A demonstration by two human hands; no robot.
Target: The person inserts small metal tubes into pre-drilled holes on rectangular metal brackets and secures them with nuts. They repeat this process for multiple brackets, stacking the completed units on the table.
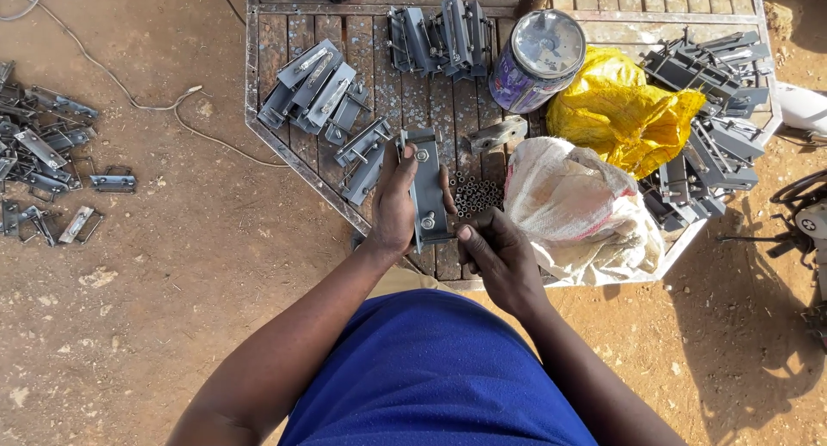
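Note:
My left hand [394, 207] grips a long grey metal bracket [427, 184] with two bolts on its face, holding it upright over the wooden slatted table [284, 136]. My right hand [498, 255] is closed at the bracket's lower end, thumb against its bottom edge; whether it pinches a small part is hidden. A cluster of small dark tubular spacers [475, 194] lies on the table just right of the bracket.
Stacks of grey brackets [314, 91] lie left and at the back [441, 34], more at the right [706, 110]. A tin can [538, 57], yellow bag [624, 110] and white sack [577, 209] crowd the right. Loose brackets [43, 145] and a cable [129, 97] lie on the dirt.

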